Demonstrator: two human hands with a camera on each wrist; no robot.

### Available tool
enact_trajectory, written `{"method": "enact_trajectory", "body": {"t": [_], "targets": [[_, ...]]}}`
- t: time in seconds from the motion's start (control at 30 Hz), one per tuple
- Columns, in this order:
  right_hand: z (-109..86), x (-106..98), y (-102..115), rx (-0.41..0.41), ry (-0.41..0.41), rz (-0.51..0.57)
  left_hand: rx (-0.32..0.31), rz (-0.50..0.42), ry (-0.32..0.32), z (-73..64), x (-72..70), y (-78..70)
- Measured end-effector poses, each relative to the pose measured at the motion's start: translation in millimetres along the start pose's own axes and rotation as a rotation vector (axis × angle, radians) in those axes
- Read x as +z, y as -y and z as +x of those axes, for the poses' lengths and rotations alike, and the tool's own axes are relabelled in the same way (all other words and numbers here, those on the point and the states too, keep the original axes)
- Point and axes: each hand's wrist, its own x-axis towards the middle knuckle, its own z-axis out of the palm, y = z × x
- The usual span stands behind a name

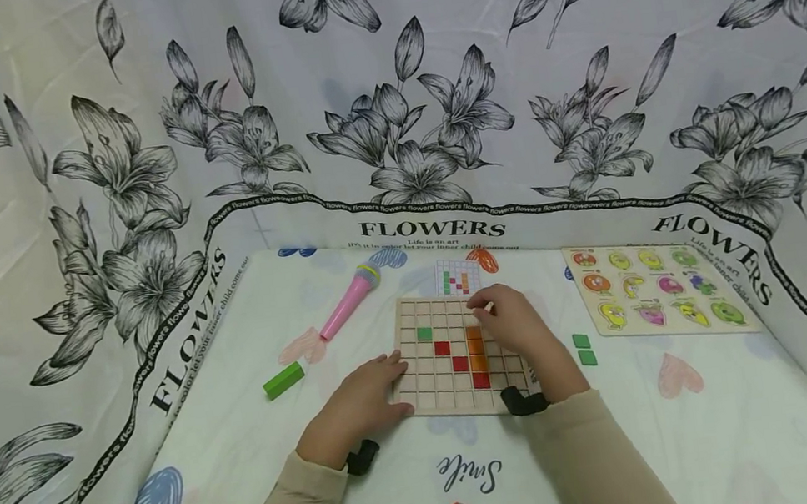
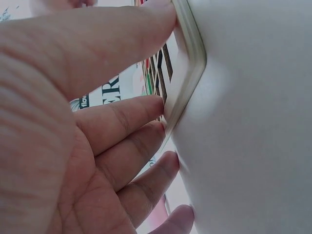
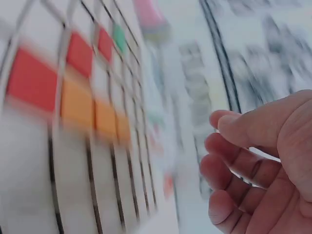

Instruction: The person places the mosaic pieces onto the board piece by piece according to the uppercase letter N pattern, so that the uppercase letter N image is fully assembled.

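Left hand (image 1: 358, 399) extended, right hand (image 1: 516, 320) loosely curled

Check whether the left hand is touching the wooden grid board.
Touching: the left wrist view shows the left hand with its thumb and two nearest fingers meeting the edge of the wooden grid board.

White fabric walls (image 1: 192, 9) rise at the back and along both sides, printed with large black line-drawn lilies (image 1: 420, 173). Low across them runs a wavy black band (image 1: 383, 208) of small repeated lettering, with bold FLOWERS lettering (image 1: 433, 229) beneath it and finer print under that. The left stretch looks creased and faintly cream. Pale cloth covers the counter (image 1: 737, 446), patterned with a blue heart (image 1: 156, 501), a pink heart (image 1: 679, 374) and Smile lettering (image 1: 471, 474). Light falls soft and fairly even
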Motion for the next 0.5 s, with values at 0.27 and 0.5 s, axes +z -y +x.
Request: {"method": "enact_trajectory", "body": {"t": [0.27,0.5], "targets": [[-41.4,-47.8,-89.7,0.267,-0.055,-0.061,-0.003,0.030,-0.001,0.3,2.9,1.3],[-60.6,-54.5,-127.0,0.319,-0.008,-0.098,-0.001,0.011,-0.006,-1.4,0.5,-3.0]]}}
